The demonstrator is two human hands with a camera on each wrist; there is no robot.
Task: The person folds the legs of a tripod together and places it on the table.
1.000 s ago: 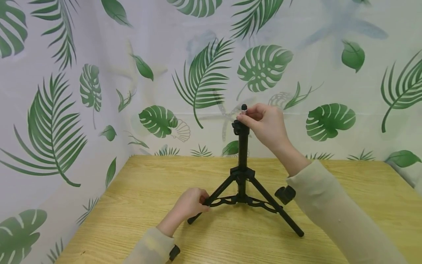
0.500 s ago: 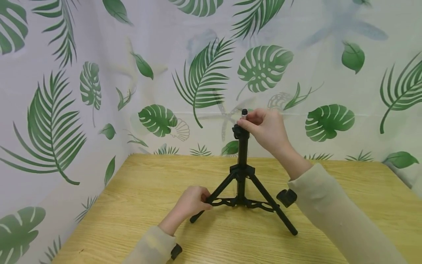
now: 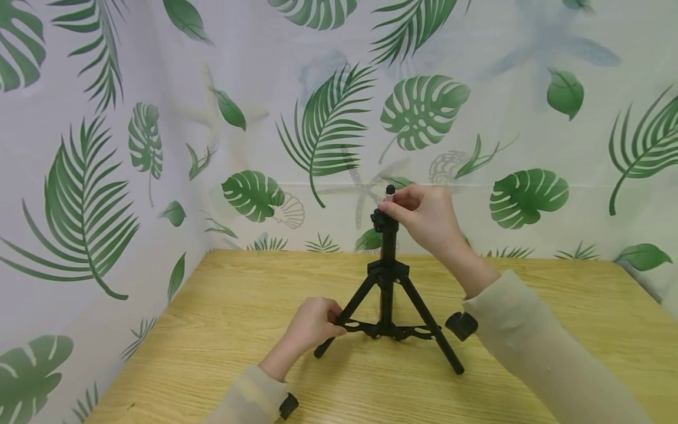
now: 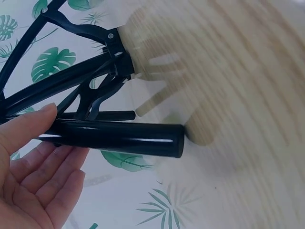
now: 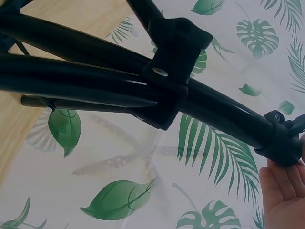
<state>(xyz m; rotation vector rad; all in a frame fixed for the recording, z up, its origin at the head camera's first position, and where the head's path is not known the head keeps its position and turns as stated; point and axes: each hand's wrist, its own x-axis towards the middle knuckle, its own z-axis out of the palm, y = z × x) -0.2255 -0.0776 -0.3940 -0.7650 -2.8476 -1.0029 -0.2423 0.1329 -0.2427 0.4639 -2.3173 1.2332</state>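
Note:
A black tripod stand [image 3: 388,247] stands upright on the wooden table, its legs partly spread and joined by braces low on the centre post. My left hand [image 3: 313,324] grips the left leg near its lower end. In the left wrist view, the thumb lies over that leg [image 4: 124,138] with the fingers beneath it. At the top of the post, my right hand [image 3: 431,217] pinches the light-coloured section just under the small black tip [image 3: 390,189]. The right wrist view catches only some fingers [image 5: 286,186] beside the top collar [image 5: 281,145], with the rest out of frame.
The wood-grain table [image 3: 238,300] reaches back to a white curtain [image 3: 455,35] printed with green leaves. Another curtain side closes off the left. A black wrist mount [image 3: 462,325] sits at the right sleeve, and another [image 3: 288,405] at the left sleeve.
The tripod's legs have drawn closer together, and its post and tip sit lower. My right hand has come down with the top, while my left hand has shifted slightly right with its leg.

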